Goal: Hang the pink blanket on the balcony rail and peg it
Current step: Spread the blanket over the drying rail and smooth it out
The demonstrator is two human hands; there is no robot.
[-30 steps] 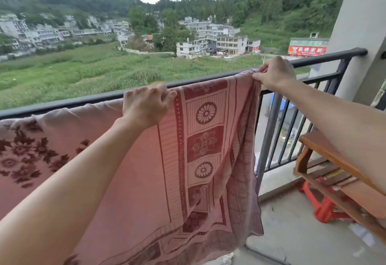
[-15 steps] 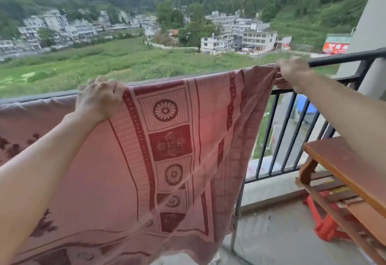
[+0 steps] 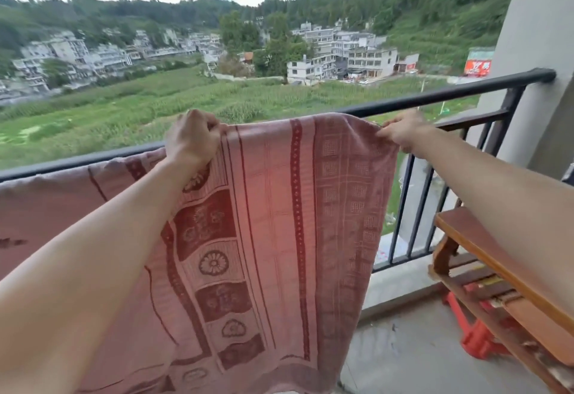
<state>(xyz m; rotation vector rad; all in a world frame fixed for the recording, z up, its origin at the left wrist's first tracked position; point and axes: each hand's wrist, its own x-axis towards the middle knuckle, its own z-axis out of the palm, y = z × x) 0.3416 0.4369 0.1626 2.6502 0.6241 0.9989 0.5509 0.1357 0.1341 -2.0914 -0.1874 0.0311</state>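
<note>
Left hand (image 3: 191, 138), right hand (image 3: 403, 132) gripping blanket (image 3: 279, 222), rail (image 3: 450, 93)

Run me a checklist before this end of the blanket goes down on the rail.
1. Left hand grip on the top edge of the blanket: ok, fingers curled round it.
2. Right hand grip on the corner: ok, pinched.
3. Edge taut between the hands: ok, only a slight sag.
4. Rail free to the right of the hands: ok.
5. Held edge resting on the rail: not ok, it is held up in front of it.
6. Pegs within reach: cannot tell, none in view.
</note>
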